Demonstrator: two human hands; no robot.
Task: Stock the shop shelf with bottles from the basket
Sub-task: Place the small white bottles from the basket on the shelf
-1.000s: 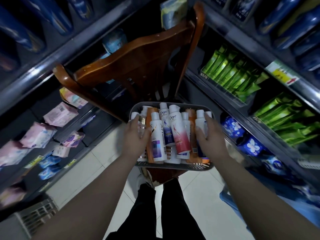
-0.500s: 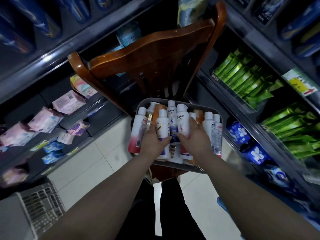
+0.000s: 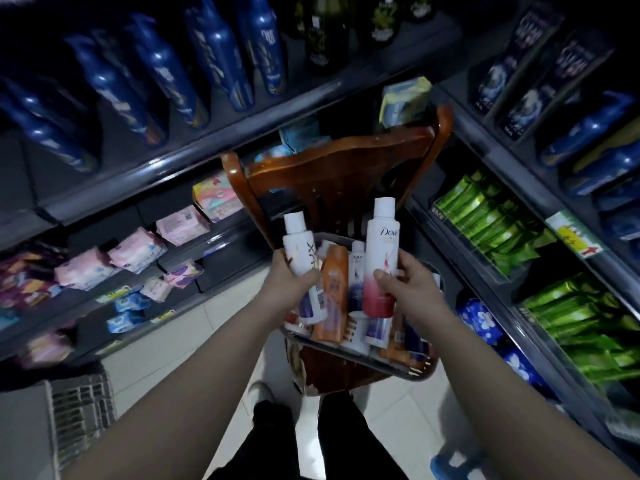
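Stocked shelves [image 3: 173,168] wall both frame sides, leaving a narrow tiled floor [image 3: 221,327] below. A wooden chair [image 3: 339,174] blocks centre, carrying the basket [image 3: 346,355]. Left grip [image 3: 291,282] wraps a Lux bottle [image 3: 298,247]; right grip [image 3: 408,282] wraps a Dove bottle [image 3: 381,244], both over the basket.

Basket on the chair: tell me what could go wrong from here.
1. The left hand grips a white bottle and the right hand a Dove bottle, so nothing steadies the basket on the chair; a knock might tip it.
2. The right hand holds low on the Dove bottle; it may slip.
3. The orange bottle leans loose and could topple.
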